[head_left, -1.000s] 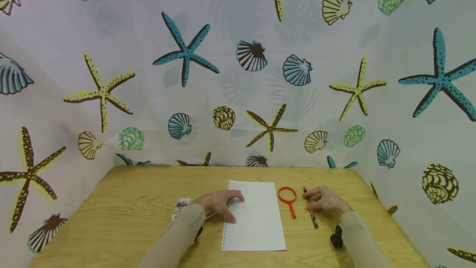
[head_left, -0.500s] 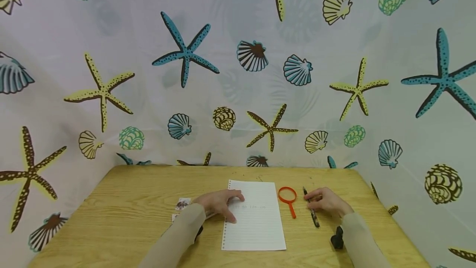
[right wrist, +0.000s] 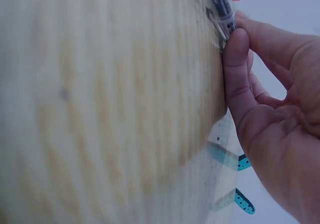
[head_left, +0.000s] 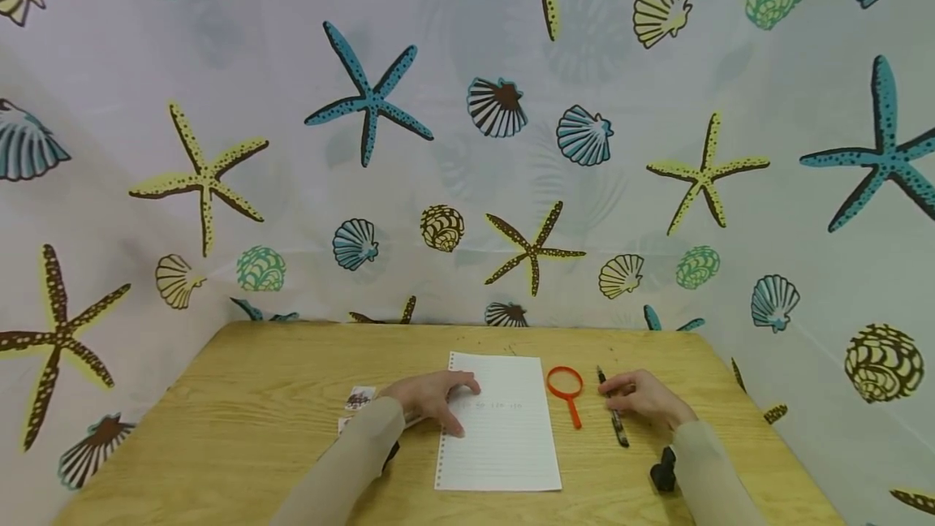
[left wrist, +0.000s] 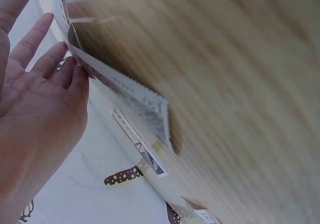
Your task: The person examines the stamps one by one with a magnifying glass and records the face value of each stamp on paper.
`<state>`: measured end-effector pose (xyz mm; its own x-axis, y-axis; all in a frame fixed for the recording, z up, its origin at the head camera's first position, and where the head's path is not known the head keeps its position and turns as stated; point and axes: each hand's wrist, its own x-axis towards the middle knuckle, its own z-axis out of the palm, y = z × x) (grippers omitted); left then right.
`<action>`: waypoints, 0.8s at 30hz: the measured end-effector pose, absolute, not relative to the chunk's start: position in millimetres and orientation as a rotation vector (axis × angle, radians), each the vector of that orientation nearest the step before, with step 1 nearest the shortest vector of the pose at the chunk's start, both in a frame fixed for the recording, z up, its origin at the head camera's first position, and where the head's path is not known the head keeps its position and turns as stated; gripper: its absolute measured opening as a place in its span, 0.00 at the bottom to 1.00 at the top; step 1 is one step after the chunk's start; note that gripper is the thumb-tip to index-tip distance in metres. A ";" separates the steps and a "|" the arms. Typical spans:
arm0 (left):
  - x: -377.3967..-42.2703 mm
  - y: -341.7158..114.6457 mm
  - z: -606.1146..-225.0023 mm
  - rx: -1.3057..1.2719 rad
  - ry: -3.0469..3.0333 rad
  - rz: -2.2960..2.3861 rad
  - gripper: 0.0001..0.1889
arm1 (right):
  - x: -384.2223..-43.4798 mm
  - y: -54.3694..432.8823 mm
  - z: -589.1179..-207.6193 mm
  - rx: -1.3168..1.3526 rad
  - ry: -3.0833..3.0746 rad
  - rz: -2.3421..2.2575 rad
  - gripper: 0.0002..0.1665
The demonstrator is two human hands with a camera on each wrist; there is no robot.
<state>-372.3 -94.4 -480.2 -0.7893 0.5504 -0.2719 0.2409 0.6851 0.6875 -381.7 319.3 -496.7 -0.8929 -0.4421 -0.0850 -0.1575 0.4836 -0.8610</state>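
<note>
My left hand (head_left: 427,398) rests at the left edge of a ruled sheet of paper (head_left: 504,453), its thumb and fingers spread over the margin. The sheet carries a faint handwritten line near its middle. In the left wrist view, a curled postage stamp (left wrist: 145,104) with a perforated edge lies right beside the fingers. My right hand (head_left: 646,398) pinches a dark patterned pen (head_left: 619,431) between thumb and fingers, the pen slanting close along the table. The right wrist view shows the thumb pressed to the pen's barrel (right wrist: 221,5).
A red magnifying glass (head_left: 564,382) lies between the paper and the pen. Another stamp (head_left: 359,398) lies left of the left hand, with one more partly behind the sleeve. The wooden table (head_left: 241,404) meets a shell-patterned cloth (head_left: 438,169) at the back and sides.
The right hand and the pen have shifted very slightly right. The left hand and paper stay in place, while the head view has moved a little.
</note>
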 end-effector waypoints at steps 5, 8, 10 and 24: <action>-371.6 -93.4 -480.1 0.590 2.431 0.914 0.33 | -381.9 319.9 -497.4 -0.485 2.446 -1.383 0.16; -371.0 -91.6 -481.5 0.575 2.430 0.920 0.33 | -381.9 320.4 -497.3 -0.455 2.450 -1.396 0.14; -370.5 -90.2 -482.7 0.571 2.434 0.913 0.33 | -380.5 318.9 -496.2 -0.438 2.456 -1.399 0.13; -368.7 -91.7 -483.3 0.615 2.421 0.945 0.33 | -372.3 287.4 -472.1 -0.366 2.722 -1.312 0.12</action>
